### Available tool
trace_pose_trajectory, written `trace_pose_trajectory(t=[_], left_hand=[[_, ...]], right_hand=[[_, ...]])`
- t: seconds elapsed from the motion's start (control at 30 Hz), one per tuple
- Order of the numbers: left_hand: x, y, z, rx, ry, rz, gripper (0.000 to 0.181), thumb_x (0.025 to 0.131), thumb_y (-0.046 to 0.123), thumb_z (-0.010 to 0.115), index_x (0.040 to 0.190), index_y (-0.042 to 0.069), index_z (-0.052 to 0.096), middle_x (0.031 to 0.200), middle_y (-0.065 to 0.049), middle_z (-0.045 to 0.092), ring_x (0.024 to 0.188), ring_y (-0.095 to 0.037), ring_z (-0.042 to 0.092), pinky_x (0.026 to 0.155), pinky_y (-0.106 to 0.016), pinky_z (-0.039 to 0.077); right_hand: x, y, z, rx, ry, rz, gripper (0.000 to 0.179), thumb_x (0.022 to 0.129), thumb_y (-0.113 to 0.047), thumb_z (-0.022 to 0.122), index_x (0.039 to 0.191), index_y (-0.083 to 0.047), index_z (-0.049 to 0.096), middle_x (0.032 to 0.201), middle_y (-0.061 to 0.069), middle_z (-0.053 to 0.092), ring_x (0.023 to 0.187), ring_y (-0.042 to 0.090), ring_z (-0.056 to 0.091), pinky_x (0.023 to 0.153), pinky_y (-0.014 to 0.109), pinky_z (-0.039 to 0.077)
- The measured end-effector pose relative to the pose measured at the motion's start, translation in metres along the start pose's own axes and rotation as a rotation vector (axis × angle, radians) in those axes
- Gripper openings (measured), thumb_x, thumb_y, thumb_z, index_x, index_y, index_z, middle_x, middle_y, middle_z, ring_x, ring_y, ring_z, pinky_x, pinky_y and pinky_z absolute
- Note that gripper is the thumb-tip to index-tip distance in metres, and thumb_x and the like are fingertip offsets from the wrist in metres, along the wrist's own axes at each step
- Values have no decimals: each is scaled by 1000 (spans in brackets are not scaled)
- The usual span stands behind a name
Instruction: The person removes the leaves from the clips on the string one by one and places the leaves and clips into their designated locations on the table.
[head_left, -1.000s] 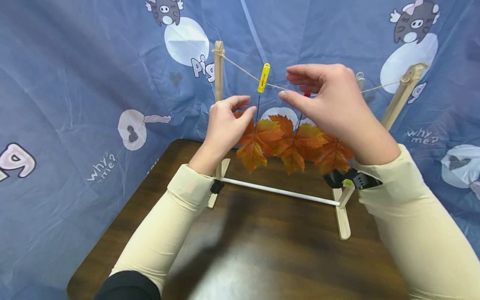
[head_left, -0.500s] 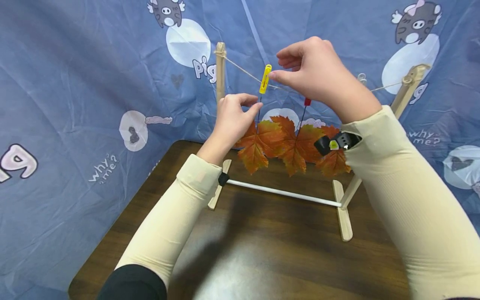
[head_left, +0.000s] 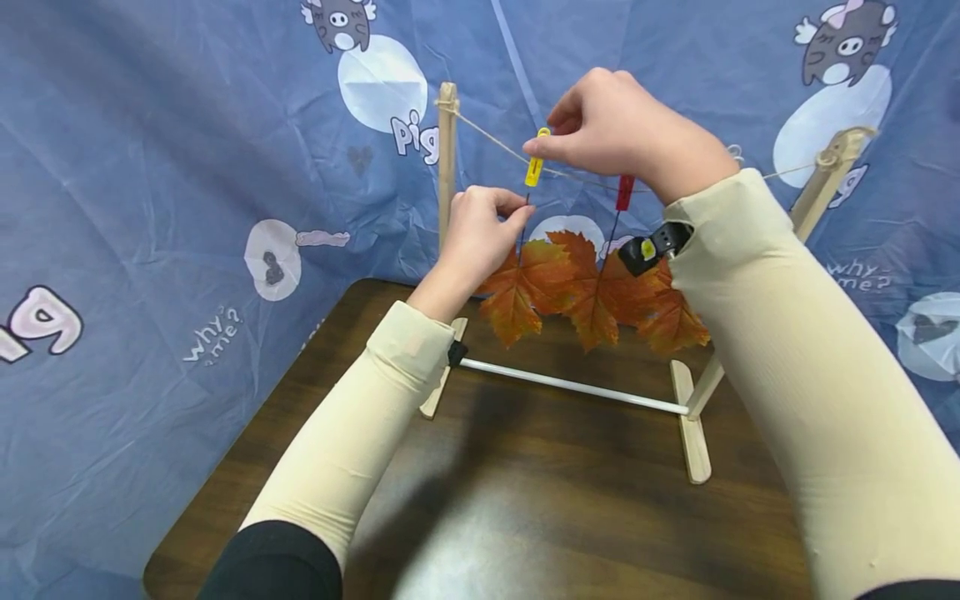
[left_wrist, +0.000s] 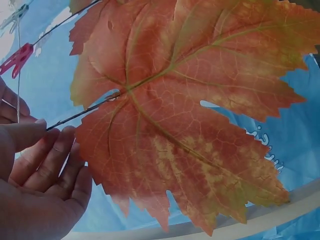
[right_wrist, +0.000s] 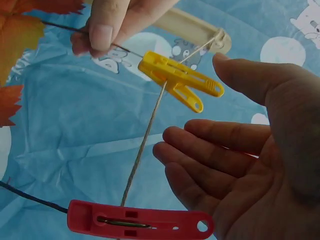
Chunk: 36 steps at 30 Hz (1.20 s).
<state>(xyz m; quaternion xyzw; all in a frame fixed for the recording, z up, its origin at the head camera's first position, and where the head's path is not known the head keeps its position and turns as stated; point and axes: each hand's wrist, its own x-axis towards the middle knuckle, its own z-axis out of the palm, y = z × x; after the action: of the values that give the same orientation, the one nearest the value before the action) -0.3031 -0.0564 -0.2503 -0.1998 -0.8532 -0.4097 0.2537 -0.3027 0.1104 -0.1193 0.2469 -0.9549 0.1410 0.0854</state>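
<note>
An orange maple leaf (head_left: 513, 296) hangs by its dark stem from a yellow clothespin (right_wrist: 175, 75) clipped on a string (right_wrist: 143, 145). My left hand (head_left: 480, 229) pinches that stem just below the clothespin, thumb against fingers. My right hand (head_left: 611, 125) is around the handle end of the yellow clothespin. In the right wrist view its thumb and relaxed fingers stand apart on either side of the handles, not touching them. Beside it on the string, a red clothespin (right_wrist: 137, 219) holds another stem. The left wrist view shows the near leaf (left_wrist: 165, 115) large, beside the left fingers.
Two more orange leaves (head_left: 596, 296) hang to the right. Wooden posts (head_left: 447, 158) carry the string, joined low down by a white rod (head_left: 570, 383). The stand is on a brown table (head_left: 540, 500), before a blue printed cloth (head_left: 187, 167).
My right hand has moved left and up from near the red clothespin to the yellow one. My left hand has shifted slightly right and up, and its thumb and fingers have closed on the stem.
</note>
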Motion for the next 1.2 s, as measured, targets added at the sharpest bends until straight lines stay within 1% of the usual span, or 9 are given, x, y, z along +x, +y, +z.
trace_pose_trajectory(t=[0.1,0.2,0.37,0.53,0.6,0.67,0.83,0.97,1.2], left_hand=[[0,0,1,13,2,-8,14,95,16,74,96,3,82,86,-4,76,81,-18,66,76,-30,49],[1,1,3,3,0,-14,13,94,14,75,95,3,82,85,-4,76,79,-18,65,74,-30,49],[1,3,4,-19,-1,3,13,95,14,74,95,3,82,85,-4,76,74,-16,64,70,-28,48],[0,2,4,-21,12,26,13,95,14,75,92,3,82,79,-3,74,68,-14,60,66,-28,46],[0,1,4,-24,12,30,13,95,13,74,91,3,81,78,-3,73,67,-14,59,66,-28,46],[0,1,4,-25,10,33,13,95,13,74,90,3,81,77,-3,72,66,-14,59,65,-28,46],[0,2,3,-3,-11,15,14,96,15,74,91,3,81,78,-2,72,67,-13,60,66,-27,45],[0,4,2,8,-21,8,15,96,16,74,93,4,82,80,-2,73,69,-12,60,68,-27,46],[-2,6,1,26,-38,3,16,97,18,73,94,4,82,82,-2,74,73,-12,63,70,-27,48]], right_hand=[[2,2,1,-3,-25,3,66,97,-52,63,133,3,65,125,18,67,113,33,61,93,47,49],[2,4,4,-3,-42,-7,60,98,-51,62,126,1,70,116,16,70,101,30,62,85,44,49],[2,6,7,22,-63,-23,54,98,-54,58,113,-5,75,100,12,72,83,26,56,72,40,43],[3,8,6,41,-45,-50,51,100,-54,56,106,-8,78,80,8,65,71,23,48,63,37,38],[3,8,6,43,-35,-63,49,100,-52,56,105,-8,78,77,7,64,69,22,47,62,36,37],[3,8,6,45,-21,-76,47,100,-50,58,103,-9,80,69,6,60,65,22,45,60,36,36],[3,10,8,62,10,-60,46,99,-49,61,111,-9,80,71,8,66,59,23,43,57,35,36],[2,11,7,70,27,-42,47,100,-49,60,114,-9,79,96,11,75,66,25,47,59,36,36],[-1,10,2,61,85,-60,45,102,-47,58,108,-9,81,97,9,75,66,25,43,60,36,34]])
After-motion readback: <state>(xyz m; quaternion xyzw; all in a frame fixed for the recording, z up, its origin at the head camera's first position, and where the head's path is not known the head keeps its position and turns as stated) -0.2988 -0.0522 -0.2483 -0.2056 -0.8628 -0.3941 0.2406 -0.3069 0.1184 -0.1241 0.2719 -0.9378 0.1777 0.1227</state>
